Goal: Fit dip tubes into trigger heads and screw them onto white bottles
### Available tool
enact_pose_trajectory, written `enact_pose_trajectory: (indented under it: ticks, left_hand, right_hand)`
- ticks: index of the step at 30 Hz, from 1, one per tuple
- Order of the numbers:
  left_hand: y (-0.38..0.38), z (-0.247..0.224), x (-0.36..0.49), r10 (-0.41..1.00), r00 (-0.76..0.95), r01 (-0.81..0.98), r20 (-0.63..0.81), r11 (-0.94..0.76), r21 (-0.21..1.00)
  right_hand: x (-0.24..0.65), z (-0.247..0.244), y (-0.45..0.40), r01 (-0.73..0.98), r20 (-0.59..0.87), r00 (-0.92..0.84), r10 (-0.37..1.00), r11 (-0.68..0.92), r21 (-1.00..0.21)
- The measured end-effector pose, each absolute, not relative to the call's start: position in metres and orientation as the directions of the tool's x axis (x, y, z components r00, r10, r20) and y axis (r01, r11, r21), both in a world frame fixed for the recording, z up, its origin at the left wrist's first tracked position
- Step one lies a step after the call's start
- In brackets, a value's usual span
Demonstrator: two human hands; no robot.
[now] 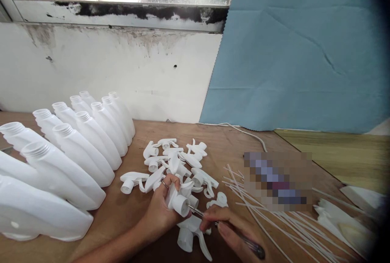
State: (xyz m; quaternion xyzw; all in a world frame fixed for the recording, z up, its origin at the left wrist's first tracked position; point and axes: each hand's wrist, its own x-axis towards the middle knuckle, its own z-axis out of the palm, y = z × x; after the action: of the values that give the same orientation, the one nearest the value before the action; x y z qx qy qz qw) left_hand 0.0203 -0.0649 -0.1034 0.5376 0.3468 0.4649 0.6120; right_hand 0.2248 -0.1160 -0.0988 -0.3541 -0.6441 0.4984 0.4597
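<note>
My left hand (160, 210) is wrapped round a white spray trigger head (180, 205), whose round collar faces right. My right hand (233, 228) grips a thin metal-shafted tool with a dark handle (256, 248). The tool's tip is at the collar opening; whether it reaches inside is hard to tell. Just below the hands lies another spray head (185, 238). A pile of white spray heads (175, 161) sits behind my left hand. Thin white tubes (274, 218) lie loose to the right of my right hand.
White open-necked bottles (94, 141) stand in rows on the left of the brown table (219, 137). A white cable (243, 130) runs along the back. A blurred-out item (274, 180) and white plastic bags (338, 222) lie at the right. Blue sheeting (289, 52) hangs behind.
</note>
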Motion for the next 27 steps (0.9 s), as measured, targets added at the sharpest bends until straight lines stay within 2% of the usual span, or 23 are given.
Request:
enact_pose_trajectory:
  ticks: [2,4,9,17,27]
  left_hand:
    - [-0.065,-0.105,0.020,0.926,0.366,-0.245,0.091,0.001,0.970]
    - [-0.065,-0.107,0.019,0.907,0.409,-0.287,0.104,0.019,0.958]
    - [-0.066,-0.113,0.019,0.894,0.437,-0.326,0.103,0.051,0.944]
    - [-0.062,-0.110,0.020,0.908,0.407,-0.324,0.104,0.037,0.945]
    - [-0.059,-0.121,0.019,0.890,0.432,-0.376,0.146,0.031,0.926]
  right_hand:
    - [0.224,-0.097,-0.117,-0.042,0.201,-0.334,0.921,0.199,-0.979]
    - [0.222,-0.096,-0.116,-0.164,0.160,-0.335,0.928,0.110,-0.980]
    - [0.218,-0.096,-0.114,-0.377,0.056,-0.369,0.928,-0.094,-0.921]
    - [0.216,-0.099,-0.111,-0.449,0.052,-0.378,0.924,-0.134,-0.883]
    - [0.207,-0.091,-0.111,-0.527,-0.164,-0.339,0.926,-0.332,-0.782]
